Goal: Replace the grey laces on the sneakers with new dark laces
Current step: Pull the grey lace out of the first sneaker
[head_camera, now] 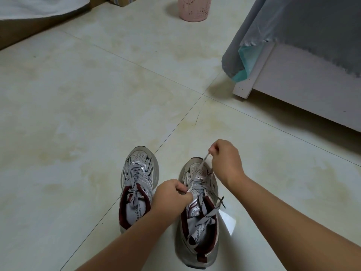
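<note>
While both hands work at the rt shoe, two grey-and-silver mesh sneakers w/ maroon collars stand side by side, toes pointing away, on the pale beige tiled floor [82,98]. Left sneaker [136,184] is fully laced w/ a flat grey printed lace [134,177], its loose ends lying over the tongue and into the opening. Right sneaker [197,212] is partly unlaced: its grey lace [203,216] is slack, w/ ends trailing across the insole and over the shoe's rt edge, dark tip [222,202] on the tile. Left hand [172,198] sits over the mid-eyelets of the rt sneaker, grip pinching a lace strand between thumb and curled fingers. Right hand [224,159] is raised above the toe end, grip pinching another strand of the same lace, pulled taut from the lowest eyelets up to the fingertips. A small white paper slip [228,222] lies on the floor just beside the rt sneaker. Further off: pink perforated bin [192,8] at top, white bed frame [304,89] w/ grey draped cover [302,28] at rt, brown wooden furniture [29,30] at top left.
</note>
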